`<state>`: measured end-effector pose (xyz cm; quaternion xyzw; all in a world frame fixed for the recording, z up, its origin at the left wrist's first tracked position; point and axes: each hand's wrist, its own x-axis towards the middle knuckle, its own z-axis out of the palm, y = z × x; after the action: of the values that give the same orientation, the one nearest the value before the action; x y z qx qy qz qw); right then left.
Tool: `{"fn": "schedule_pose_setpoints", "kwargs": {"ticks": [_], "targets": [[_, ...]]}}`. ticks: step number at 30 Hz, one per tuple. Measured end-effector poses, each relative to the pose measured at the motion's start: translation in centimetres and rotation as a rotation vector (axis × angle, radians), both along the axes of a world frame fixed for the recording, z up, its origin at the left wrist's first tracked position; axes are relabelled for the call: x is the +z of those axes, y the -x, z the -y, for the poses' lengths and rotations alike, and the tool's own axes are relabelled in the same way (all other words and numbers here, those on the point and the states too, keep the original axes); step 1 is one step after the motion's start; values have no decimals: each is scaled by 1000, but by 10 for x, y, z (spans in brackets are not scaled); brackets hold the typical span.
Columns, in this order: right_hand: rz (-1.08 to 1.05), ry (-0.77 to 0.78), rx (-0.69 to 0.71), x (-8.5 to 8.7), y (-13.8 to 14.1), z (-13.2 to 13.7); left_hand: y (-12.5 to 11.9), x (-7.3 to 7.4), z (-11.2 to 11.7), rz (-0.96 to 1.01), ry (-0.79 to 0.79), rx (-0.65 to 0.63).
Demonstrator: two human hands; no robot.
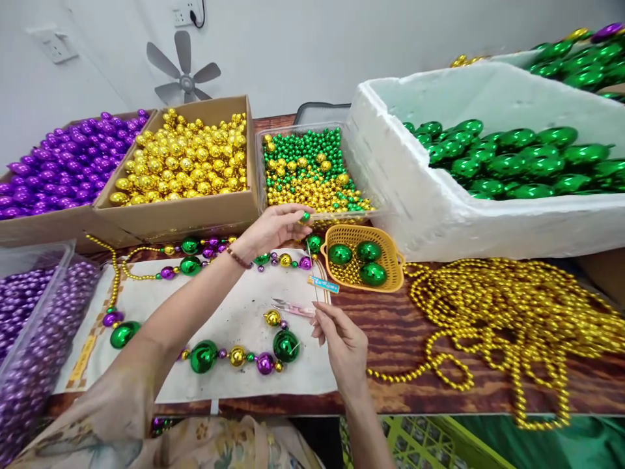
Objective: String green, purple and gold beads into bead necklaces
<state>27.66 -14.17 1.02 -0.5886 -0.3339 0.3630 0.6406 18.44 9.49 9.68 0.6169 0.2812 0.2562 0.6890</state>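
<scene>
My left hand (280, 225) reaches to the front edge of the clear bin, its fingers pinching a small green bead (305, 217). In my right hand (342, 342), thumb and forefinger close on a thin needle (316, 293) that points up toward the left hand. Beneath them, on a white cloth (161, 378), lies a bead garland with a large green ball (204, 356), a purple ball (265, 363) and gold ones. Pink-handled thread snips (294, 307) lie left of my right hand. A blue-and-orange label (323, 284) is just above it.
An orange basket (399, 277) holds three green balls and small gold beads. Boxes of purple balls (63, 163) and gold balls (185, 156) stand behind, beside a bin of small beads (312, 163). A foam box (469, 228) and gold bead strands (498, 312) occupy the right.
</scene>
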Motion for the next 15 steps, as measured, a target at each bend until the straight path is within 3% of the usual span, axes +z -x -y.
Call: {"fn": "schedule_pose_setpoints", "kwargs": {"ticks": [2,5,15], "targets": [[47,-4,4,1,2,0,18,-7,25,139,210,-8],[98,-18,16,3,5,1,36,-15,48,234,367,63],[243,-21,51,8,12,6,51,-21,63,313,522,145]]}}
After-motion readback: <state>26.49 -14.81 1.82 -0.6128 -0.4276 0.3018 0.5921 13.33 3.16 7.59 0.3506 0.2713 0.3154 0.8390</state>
